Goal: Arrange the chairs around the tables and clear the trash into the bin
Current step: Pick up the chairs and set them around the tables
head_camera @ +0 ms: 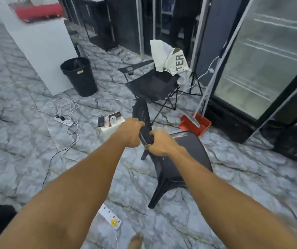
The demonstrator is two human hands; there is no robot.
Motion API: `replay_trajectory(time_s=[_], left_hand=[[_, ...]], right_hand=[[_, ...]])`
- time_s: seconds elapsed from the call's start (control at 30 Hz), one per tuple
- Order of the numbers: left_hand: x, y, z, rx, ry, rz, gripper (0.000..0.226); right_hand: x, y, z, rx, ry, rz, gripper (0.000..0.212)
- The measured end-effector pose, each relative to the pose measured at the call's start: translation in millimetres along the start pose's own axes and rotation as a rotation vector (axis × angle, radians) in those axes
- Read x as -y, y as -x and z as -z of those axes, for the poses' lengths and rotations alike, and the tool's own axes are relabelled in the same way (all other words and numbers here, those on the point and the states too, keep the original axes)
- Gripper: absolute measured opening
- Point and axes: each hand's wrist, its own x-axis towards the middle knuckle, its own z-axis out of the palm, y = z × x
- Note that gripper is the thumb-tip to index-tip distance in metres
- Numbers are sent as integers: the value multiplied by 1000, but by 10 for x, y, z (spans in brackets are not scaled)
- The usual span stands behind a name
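A black plastic chair stands on the marble-patterned floor in the middle of the view, its backrest toward the left. My left hand grips the top edge of the backrest. My right hand holds the same backrest a little lower and to the right. A black round bin stands at the back left beside a white counter. A black folding chair with white cloths draped over its back stands behind the plastic chair.
White power strips and tangled cables lie on the floor at left. A small white box with items sits by my left hand. A red dustpan with a long handle leans by the glass-door fridges. Another dark chair lies at right.
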Motion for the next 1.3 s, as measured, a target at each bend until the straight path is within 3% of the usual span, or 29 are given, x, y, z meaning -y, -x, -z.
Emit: replay_trajectory(time_s=[0.13,0.23,0.3,0.37,0.47,0.53,0.63,0.73,0.8,0.87,0.97,1.03,1.1,1.3], left_hand=[[533,-571,-62,54,-253,-226,71],[679,-844,-92,18,-317,-363,51],[654,-955,-52,-15,-229,-425,27],[462,-1018,56,-18,-135,-486,14],[-65,-1017,264,-18,-135,-608,10],[-433,-989,362,-34,-75,-661,6],[-895,-1003,438,-43,-11,-746,9],[-1211,-942,434,-28,51,-805,31],[-1308,-864,435,22,46,-809,44],[-1293,-809,451,125,35,-737,43],[-1333,-610,404,217,2,-704,30],[-1468,-353,315,159,-46,-756,18],[-1631,-81,262,98,-66,-785,14],[-2258,837,443,-138,-34,-862,32]], right_hand=[[191,-443,-361,30,-13,-163,52],[270,-566,-458,-2,-10,-234,26],[228,-493,-317,1,-23,-243,9],[35,-306,-49,-13,-23,-261,21],[-288,89,411,-213,-36,-347,22],[-431,309,573,-250,-89,-356,46],[-602,494,473,-147,-52,-438,71],[-900,642,372,-333,48,-530,42],[-1037,827,425,-334,86,-514,28],[-1142,1062,493,-294,45,-492,18],[-1273,1431,514,-284,-17,-491,28],[-1327,1671,470,-286,-26,-492,18],[-1387,1947,425,-297,-45,-481,24],[-1403,3189,556,-466,-59,-351,30]])
